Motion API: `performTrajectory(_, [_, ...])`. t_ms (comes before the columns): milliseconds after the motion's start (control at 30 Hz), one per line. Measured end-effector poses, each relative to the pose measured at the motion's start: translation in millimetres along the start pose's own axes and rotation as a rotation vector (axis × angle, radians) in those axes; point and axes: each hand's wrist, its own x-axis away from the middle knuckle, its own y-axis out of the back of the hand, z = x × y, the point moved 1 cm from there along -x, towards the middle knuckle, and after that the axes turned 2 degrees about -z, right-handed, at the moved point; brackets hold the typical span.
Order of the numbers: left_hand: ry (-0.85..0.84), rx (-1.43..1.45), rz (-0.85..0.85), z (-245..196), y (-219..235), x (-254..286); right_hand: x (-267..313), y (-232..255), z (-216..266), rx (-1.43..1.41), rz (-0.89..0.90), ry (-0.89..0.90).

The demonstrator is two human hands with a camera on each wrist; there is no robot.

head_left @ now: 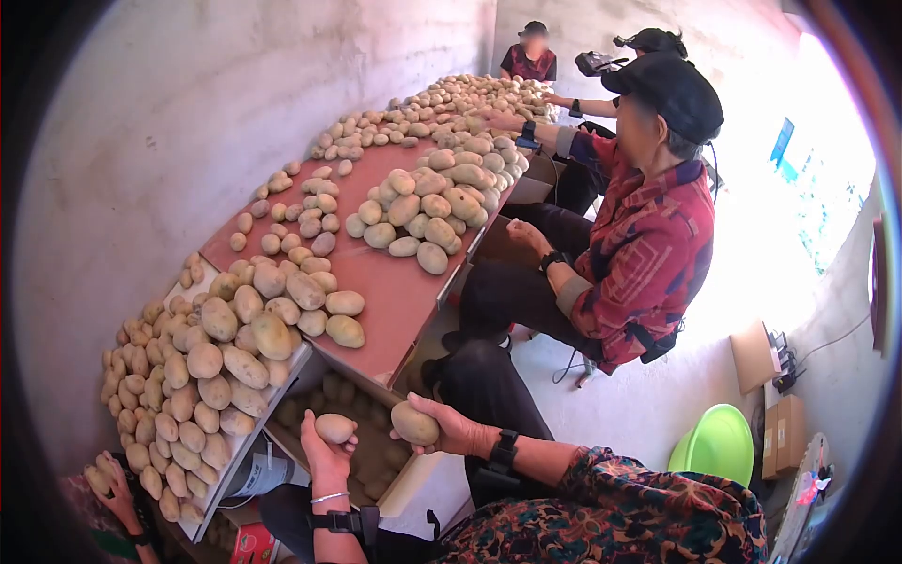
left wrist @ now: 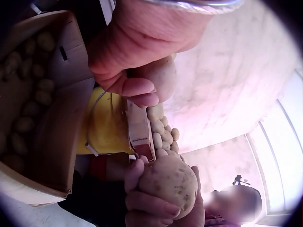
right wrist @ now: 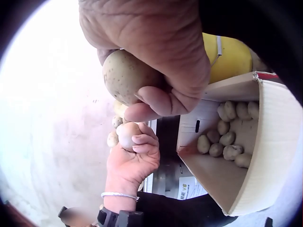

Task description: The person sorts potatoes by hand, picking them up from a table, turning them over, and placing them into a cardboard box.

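Observation:
My left hand (head_left: pixel 326 459), with a silvery bangle at the wrist, grips a pale potato (head_left: pixel 335 429) in curled fingers. Across from it my right hand (head_left: pixel 458 430) holds a larger, rounder potato (head_left: pixel 414 425). Dark specks mark the skin of this right-hand potato (right wrist: pixel 125 78) in the right wrist view. Both hands hang over an open cardboard box (right wrist: pixel 220 184) that has several potatoes (right wrist: pixel 228 138) on its bottom. In the left wrist view the left-hand potato (left wrist: pixel 163 78) is partly hidden by the fingers.
A big heap of potatoes (head_left: pixel 207 362) covers the near end of the red-topped table (head_left: pixel 362 282); another pile (head_left: pixel 432 202) sits further along. Beside the table a person in a red patterned shirt (head_left: pixel 648 254) is seated. A green basin (head_left: pixel 719 446) stands on the floor at right.

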Motion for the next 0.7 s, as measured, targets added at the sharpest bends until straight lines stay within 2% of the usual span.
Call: performTrajectory(700, [0.006,0.016,-0.016,0.9,3.3,-0.1,1.8,-1.0,0.0,-0.004,0.029,0.012])
